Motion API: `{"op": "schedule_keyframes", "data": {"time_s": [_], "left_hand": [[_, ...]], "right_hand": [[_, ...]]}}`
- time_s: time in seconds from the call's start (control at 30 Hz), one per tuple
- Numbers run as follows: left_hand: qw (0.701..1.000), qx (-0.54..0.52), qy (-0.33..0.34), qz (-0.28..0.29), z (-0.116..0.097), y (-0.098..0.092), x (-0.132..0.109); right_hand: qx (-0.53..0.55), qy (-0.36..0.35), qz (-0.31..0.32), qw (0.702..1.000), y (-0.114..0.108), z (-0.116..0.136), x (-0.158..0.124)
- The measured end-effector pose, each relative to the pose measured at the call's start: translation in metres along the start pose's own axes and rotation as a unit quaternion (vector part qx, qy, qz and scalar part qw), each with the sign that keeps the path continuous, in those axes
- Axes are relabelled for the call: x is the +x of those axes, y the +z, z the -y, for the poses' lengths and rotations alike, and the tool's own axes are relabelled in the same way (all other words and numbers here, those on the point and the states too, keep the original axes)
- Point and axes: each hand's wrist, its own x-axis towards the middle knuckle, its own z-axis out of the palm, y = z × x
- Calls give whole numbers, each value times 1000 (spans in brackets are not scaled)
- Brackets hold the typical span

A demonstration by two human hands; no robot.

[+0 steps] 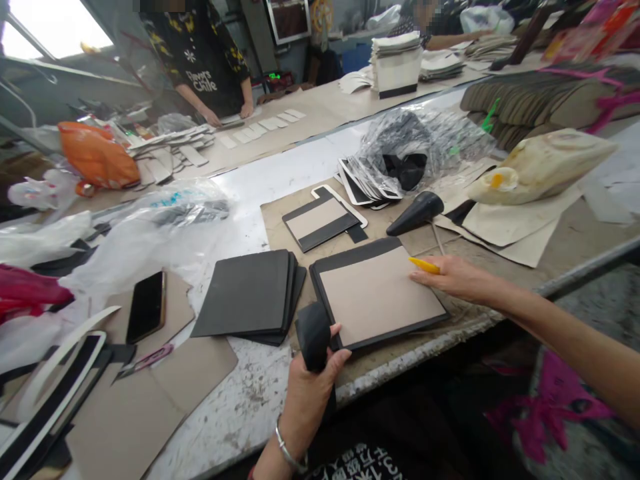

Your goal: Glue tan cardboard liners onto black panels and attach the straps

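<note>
My left hand (313, 377) is closed round a curled piece of black sheet material (314, 333), its fingertips at the near left corner of a beige-faced panel with black borders (380, 290). Over that panel's right side, my right hand (463, 277) grips a small yellow pointed tool (425, 265); its exact kind is unclear. To the left lies a stack of black sheets (245, 293). Behind the panel rests a smaller beige and black piece (323, 220) on a white-edged frame. A black cone-shaped object (416, 212) and a thin stick (437, 238) lie beyond my right hand.
On the left are a phone (146, 307), pink-handled snips (147, 359), beige offcuts (165, 400) and plastic bags. A yellowed container (545, 167) and bundled dark pieces (540, 107) stand at right. Across the table, a person (205, 67) handles pale strips. The table edge (480, 330) runs close before me.
</note>
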Motion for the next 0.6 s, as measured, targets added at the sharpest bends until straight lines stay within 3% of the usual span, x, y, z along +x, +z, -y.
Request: {"op": "schedule_keyframes", "data": {"time_s": [0.23, 0.43, 0.6], "left_hand": [[1000, 10, 5, 8, -1, -2, 1], [999, 1, 22, -41, 4, 0, 1], [997, 29, 56, -49, 14, -2, 7]], "right_hand": [[-25, 16, -3, 1000, -2, 5, -2], [-81, 19, -28, 996, -1, 7, -5], [-83, 34, -27, 996, -2, 11, -8]]}}
